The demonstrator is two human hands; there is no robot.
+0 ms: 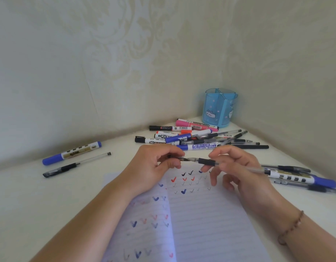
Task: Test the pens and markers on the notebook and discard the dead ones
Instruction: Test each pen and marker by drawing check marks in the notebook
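Clear-barrelled pen [207,161] lies almost level above the notebook [210,214], long axis 9-to-3, tip toward 9 o'clock. The right hand [239,167] pinches its black grip; the left hand [159,161] pinches the cap [175,158] at the tip, apparently uncapping or recapping. Next likely needs the tip bared and lowered to paper. The untested pile [197,138] sits at 12 o'clock.

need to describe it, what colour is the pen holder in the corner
Translucent light blue with white cat faces, seen in the head view: the pen holder.
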